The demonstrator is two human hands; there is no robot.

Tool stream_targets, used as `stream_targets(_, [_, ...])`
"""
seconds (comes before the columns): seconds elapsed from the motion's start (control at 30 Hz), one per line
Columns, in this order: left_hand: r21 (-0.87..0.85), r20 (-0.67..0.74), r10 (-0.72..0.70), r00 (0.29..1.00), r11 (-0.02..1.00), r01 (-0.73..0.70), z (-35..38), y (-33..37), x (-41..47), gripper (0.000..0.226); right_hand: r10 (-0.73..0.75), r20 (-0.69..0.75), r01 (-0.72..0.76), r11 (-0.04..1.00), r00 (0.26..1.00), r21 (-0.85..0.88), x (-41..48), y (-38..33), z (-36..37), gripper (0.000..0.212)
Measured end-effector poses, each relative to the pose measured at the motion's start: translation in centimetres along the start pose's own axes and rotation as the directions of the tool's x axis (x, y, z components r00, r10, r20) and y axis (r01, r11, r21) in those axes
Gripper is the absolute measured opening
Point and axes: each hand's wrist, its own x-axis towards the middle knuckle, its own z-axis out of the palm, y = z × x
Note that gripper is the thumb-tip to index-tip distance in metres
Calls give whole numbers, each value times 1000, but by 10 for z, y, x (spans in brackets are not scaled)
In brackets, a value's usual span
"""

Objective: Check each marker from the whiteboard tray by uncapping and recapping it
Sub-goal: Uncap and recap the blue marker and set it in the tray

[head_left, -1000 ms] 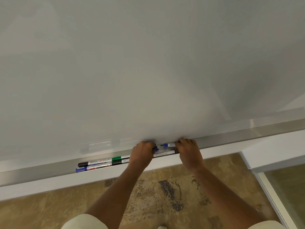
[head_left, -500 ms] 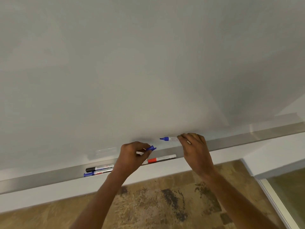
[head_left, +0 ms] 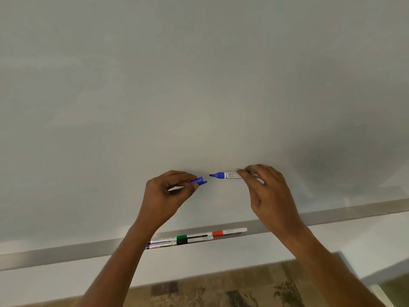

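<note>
open gap between cap point(head_left: 198, 181) and marker point(head_left: 225, 175)

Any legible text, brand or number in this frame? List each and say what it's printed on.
None can be read.
Blue marker, held uncapped in the right hand: dark print on its white barrel label, too small and blurred to read.
Markers lying in the whiteboard tray, including the green-capped marker and the red-capped marker: barrel print also unreadable.
Whiteboard: blank.

The cap point(head_left: 198, 181) is showing solid blue. The marker point(head_left: 225, 175) is showing a blue neck, dark tip and white printed barrel. Tray markers are showing green point(head_left: 182, 237) and red point(head_left: 217, 233) bands. The whiteboard point(head_left: 199, 85) is looking pale grey, the tray point(head_left: 66, 253) silver, the floor point(head_left: 221, 291) mottled brown.
</note>
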Motion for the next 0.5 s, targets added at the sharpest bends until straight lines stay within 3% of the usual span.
stream_targets(0.13, [-89,4,-32,999,995,32,-18,12,-8,17,3,6,-4,999,1000,36,0,-17,-16,45])
stream_targets(0.33, [-110,40,0,999,994,4,-37,21,-17,18,-41,8,40,997,999,73,-1,-38,-25,47])
stream_targets(0.5, [-137,69,-56,996,988,65,-38,20,-27,17,-92,70,88,994,993,58,-7,-46,-23,51])
